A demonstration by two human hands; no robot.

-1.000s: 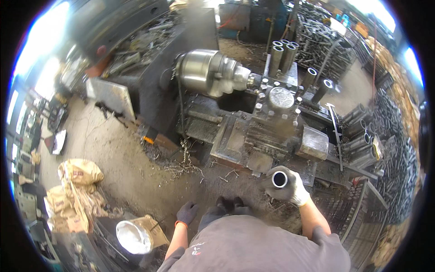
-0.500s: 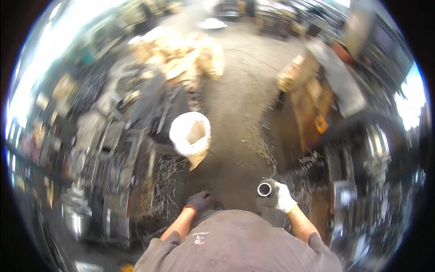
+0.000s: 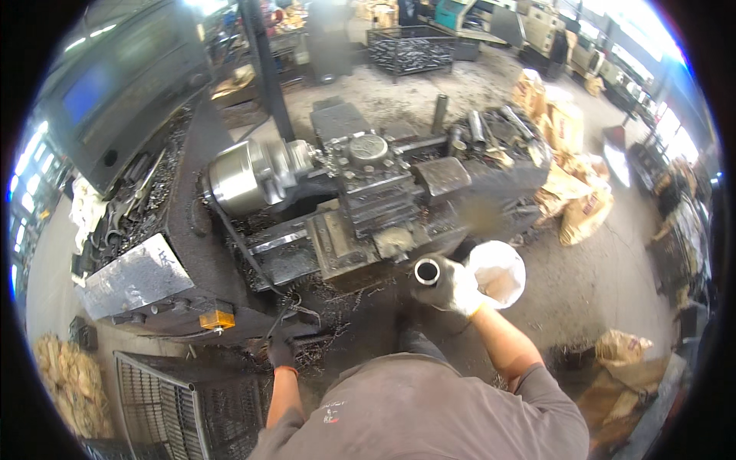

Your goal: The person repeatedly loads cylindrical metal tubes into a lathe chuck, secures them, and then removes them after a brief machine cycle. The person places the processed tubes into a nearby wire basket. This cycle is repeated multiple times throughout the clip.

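Note:
My right hand [image 3: 452, 290], in a white glove with dark palm and fingers, is closed around a short metal tube [image 3: 416, 272] whose round open end faces up. It hangs in front of the lathe, beside a white bucket-like container [image 3: 515, 268]. My left hand [image 3: 282, 353], in a dark glove with an orange cuff, is low beside the lathe's front. Its fingers appear closed on the lower end of a thin metal rod [image 3: 277, 323] with a loop near its top. The lathe's shiny round chuck [image 3: 236, 178] and its dark tool carriage [image 3: 368, 184] are ahead of me.
Tools lie on the headstock behind a metal plate [image 3: 138, 277]. A wire-mesh crate [image 3: 157, 399] stands at lower left. Brown sacks [image 3: 586, 207] are at right, and a bin of metal parts [image 3: 410, 55] stands farther back. Metal shavings litter the floor.
My view has swung from the aisle between the machines to face the lathe. The tube stays in my right hand. My left hand has reached out to the thin rod.

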